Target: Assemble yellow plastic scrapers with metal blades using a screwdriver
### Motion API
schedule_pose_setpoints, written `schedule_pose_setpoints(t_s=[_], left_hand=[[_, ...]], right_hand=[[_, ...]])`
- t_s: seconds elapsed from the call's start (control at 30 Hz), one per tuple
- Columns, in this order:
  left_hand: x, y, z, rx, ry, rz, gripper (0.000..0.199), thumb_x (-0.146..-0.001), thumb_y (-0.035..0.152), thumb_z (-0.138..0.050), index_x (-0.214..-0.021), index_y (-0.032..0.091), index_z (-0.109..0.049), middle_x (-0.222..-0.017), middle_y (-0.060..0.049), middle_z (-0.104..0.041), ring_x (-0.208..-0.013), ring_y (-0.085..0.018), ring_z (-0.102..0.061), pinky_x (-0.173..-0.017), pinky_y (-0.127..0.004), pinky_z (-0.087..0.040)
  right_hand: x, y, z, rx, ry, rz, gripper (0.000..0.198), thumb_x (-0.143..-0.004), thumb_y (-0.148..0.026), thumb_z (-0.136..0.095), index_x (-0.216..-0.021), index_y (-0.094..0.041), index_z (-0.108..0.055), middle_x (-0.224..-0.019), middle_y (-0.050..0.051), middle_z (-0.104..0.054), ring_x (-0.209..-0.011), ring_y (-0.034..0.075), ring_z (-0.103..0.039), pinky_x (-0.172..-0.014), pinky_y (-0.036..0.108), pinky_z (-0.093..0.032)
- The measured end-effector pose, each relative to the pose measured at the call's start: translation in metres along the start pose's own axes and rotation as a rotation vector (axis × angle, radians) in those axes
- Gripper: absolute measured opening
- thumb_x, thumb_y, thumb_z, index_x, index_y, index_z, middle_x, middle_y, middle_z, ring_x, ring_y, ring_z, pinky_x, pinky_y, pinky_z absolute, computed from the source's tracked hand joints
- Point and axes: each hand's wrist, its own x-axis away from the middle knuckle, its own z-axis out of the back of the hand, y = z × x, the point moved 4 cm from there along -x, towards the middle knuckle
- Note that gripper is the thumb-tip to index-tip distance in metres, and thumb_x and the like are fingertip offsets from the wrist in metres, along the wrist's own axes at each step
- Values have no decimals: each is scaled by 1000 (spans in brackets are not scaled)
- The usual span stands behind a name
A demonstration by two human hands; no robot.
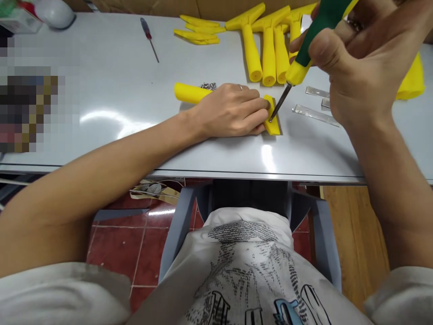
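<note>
My left hand is closed around a yellow T-shaped plastic handle, which lies sideways on the table. Its shaft sticks out to the left of the hand and its crossbar to the right. In my right hand is a green and yellow screwdriver, slanting down to the left. The screwdriver's tip meets the crossbar's face, at what looks like a small screw. Just behind my left hand lies a little heap of metal screws, partly hidden.
Several yellow T-shaped handles lie at the back, beside thin yellow strips. Clear plastic pieces rest near my right wrist. A small screwdriver lies back left. The white table's front edge runs before me.
</note>
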Motion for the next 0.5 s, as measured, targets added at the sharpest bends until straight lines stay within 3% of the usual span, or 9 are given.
schedule_pose_setpoints(t_s=[0.03,0.1,0.2,0.3,0.5], left_hand=[[0,0,0,-17,-16,-7,54,-135,62,-48,-114,28,-84,-122,-14,-93,-115,-40,-95,-95,-65,-80],[1,0,0,-38,-32,-10,51,-135,60,-48,-115,29,-83,-124,-14,-94,-117,-39,-95,-98,-65,-80],[1,-2,2,-29,-16,4,48,-134,60,-54,-115,29,-84,-126,-14,-95,-117,-38,-94,-100,-63,-80],[2,-3,1,5,4,13,50,-135,61,-53,-112,29,-84,-122,-13,-94,-116,-38,-94,-99,-64,-80],[4,-10,-5,34,48,53,47,-136,56,-54,-107,29,-80,-120,-15,-93,-114,-35,-90,-102,-64,-80]], right_hand=[[-1,-5,2,-54,139,155,107,-80,-104,-110,-159,-50,-62,-176,2,-71,-159,37,-76,-129,57,-81],[-1,-10,1,-127,206,289,91,-81,-89,-119,-145,-47,-70,-157,1,-79,-141,35,-83,-129,62,-82],[-2,-17,-11,-93,1,88,107,-82,-94,-116,-167,-55,-65,-157,2,-81,-160,39,-79,-127,68,-83],[6,-31,-24,-35,-157,-156,125,-85,-90,-117,-187,-61,-50,-150,7,-83,-159,46,-81,-105,65,-90],[10,-59,-35,-36,-196,-208,117,-96,-84,-113,-190,-62,-48,-141,6,-85,-143,42,-89,-95,56,-91]])
